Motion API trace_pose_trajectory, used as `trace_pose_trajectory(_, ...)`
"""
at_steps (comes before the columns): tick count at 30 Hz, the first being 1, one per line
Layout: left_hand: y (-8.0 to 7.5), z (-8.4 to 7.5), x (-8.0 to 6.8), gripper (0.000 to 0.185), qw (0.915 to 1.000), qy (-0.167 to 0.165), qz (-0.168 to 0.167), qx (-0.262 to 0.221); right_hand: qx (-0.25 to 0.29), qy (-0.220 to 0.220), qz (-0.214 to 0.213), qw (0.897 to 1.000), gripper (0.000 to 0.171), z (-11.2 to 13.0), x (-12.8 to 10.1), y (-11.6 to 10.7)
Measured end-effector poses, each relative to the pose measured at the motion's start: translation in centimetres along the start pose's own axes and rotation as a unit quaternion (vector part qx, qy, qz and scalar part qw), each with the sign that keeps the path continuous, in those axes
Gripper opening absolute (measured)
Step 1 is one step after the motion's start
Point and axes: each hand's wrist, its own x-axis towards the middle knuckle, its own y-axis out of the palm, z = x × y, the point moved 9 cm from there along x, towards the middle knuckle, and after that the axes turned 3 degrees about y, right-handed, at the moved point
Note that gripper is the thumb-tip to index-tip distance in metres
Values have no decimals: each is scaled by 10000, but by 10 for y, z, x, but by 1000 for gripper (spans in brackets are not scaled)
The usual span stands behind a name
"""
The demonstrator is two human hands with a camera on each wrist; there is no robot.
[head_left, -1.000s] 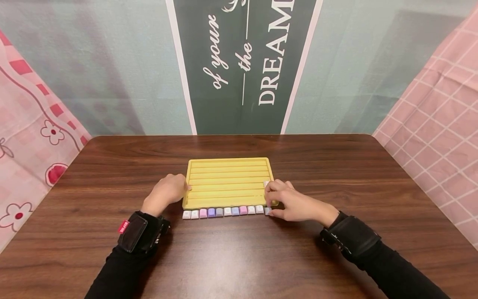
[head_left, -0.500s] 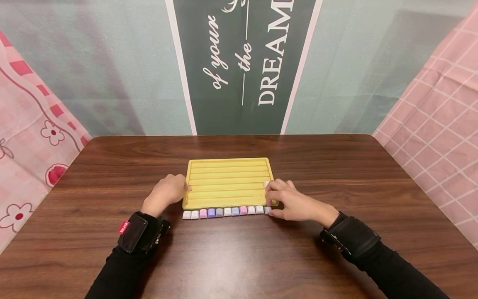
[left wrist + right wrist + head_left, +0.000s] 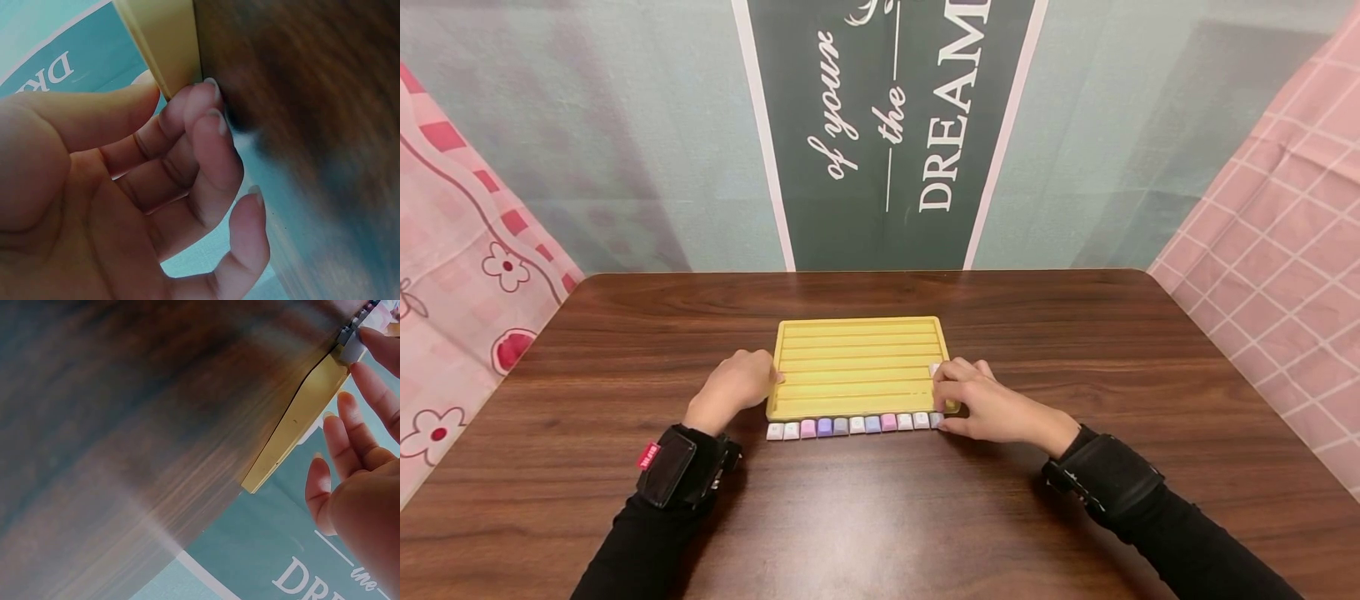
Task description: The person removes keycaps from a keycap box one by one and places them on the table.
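Observation:
My left hand [image 3: 736, 385] pinches the left edge of a yellow grooved tray [image 3: 859, 352], thumb on the rim and curled fingers underneath. In the left wrist view the tray's side [image 3: 172, 50] runs into that grip. Over the tray's near right corner, my right hand [image 3: 988, 404] pinches a grey keycap [image 3: 936, 422] at the right end of a row of keycaps [image 3: 857, 426]. Thumb and index finger lie on either side of this keycap [image 3: 354, 349] in the right wrist view. A white keycap [image 3: 934, 368] in the tray is partly hidden behind the right fingers.
The row of white, pink, purple, blue and grey keycaps lies along the tray's near edge on the dark wooden table [image 3: 850, 517]. Behind the table hangs a green cloth [image 3: 880, 225] with white lettering. Pink patterned cloths [image 3: 1285, 208] hang at both sides.
The right hand has nudged the grey keycap slightly to the left and up, against the end of the row. The left hand and the tray have stayed still.

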Motion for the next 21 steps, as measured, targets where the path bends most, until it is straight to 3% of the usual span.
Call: trace_pose_trajectory(21, -1, -1, 0, 23, 10000, 17, -64, -19, -30, 66, 66, 10000, 17, 0, 1, 0)
